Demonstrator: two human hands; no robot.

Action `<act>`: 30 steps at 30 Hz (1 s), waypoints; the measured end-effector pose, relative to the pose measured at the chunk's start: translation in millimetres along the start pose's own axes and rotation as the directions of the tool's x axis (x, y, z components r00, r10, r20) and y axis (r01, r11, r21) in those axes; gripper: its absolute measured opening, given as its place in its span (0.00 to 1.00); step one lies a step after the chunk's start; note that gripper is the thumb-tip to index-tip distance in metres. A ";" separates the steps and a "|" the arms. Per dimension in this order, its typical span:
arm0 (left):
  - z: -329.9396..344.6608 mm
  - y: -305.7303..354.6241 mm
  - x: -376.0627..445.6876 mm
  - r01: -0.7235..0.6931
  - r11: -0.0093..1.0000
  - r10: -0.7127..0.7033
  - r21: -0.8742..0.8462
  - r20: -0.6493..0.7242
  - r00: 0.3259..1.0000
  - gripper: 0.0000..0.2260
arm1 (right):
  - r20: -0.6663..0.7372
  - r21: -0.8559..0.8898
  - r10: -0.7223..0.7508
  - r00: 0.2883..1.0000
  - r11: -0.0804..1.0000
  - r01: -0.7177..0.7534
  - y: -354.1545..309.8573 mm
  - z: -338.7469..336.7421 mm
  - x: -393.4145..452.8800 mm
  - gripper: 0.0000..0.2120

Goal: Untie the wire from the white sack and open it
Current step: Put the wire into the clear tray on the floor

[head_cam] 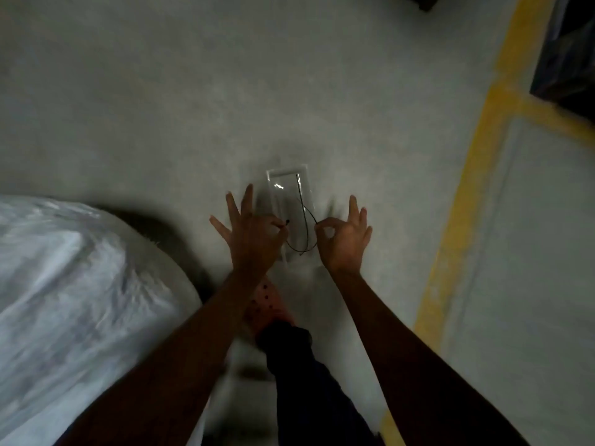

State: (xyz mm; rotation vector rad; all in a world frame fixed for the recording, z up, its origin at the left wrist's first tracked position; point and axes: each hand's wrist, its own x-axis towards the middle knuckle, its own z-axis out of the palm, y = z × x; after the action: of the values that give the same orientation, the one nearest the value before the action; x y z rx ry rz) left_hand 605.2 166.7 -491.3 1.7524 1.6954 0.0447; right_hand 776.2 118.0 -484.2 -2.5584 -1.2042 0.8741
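Note:
A thin black wire hangs in a loop between both hands, above the floor. My left hand pinches one end between thumb and forefinger, the other fingers spread. My right hand pinches the other end the same way. The white sack, covered in shiny plastic, lies at the left, apart from the wire and both hands. Its mouth is not visible.
A clear plastic tray lies on the grey floor beyond the hands. A yellow painted line runs along the right. Dark objects stand at the top right. A pink shoe and dark trouser leg show below.

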 end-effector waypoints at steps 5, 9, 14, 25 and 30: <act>82.2 -19.2 49.9 -0.024 0.992 0.022 0.123 0.018 1.000 0.08 | 0.067 -0.092 -0.040 0.997 0.995 0.046 40.4 65.5 43.4 0.05; 117.4 -35.6 71.6 -0.002 0.966 -0.012 0.260 0.055 0.998 0.09 | 0.073 -0.205 -0.089 0.993 0.973 0.102 58.1 106.6 62.1 0.07; 138.1 -44.6 78.2 -0.024 0.936 0.025 0.350 0.002 1.000 0.09 | 0.092 -0.329 -0.107 0.990 0.935 0.132 69.1 139.1 68.6 0.08; 120.7 -52.1 62.2 -0.098 0.961 0.104 0.257 -0.013 0.994 0.13 | 0.049 -0.354 -0.238 0.970 0.904 0.239 83.3 131.0 53.6 0.04; 67.0 -53.7 29.7 -0.189 0.934 0.166 0.302 0.099 0.981 0.29 | 0.268 -0.259 -0.216 0.939 0.923 0.286 68.9 77.7 19.7 0.29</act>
State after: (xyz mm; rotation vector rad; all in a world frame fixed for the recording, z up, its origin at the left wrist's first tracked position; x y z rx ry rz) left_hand 594.6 158.8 -581.2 2.1102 1.5510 -0.2140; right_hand 785.3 81.3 -582.9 -2.4796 -1.8164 1.0249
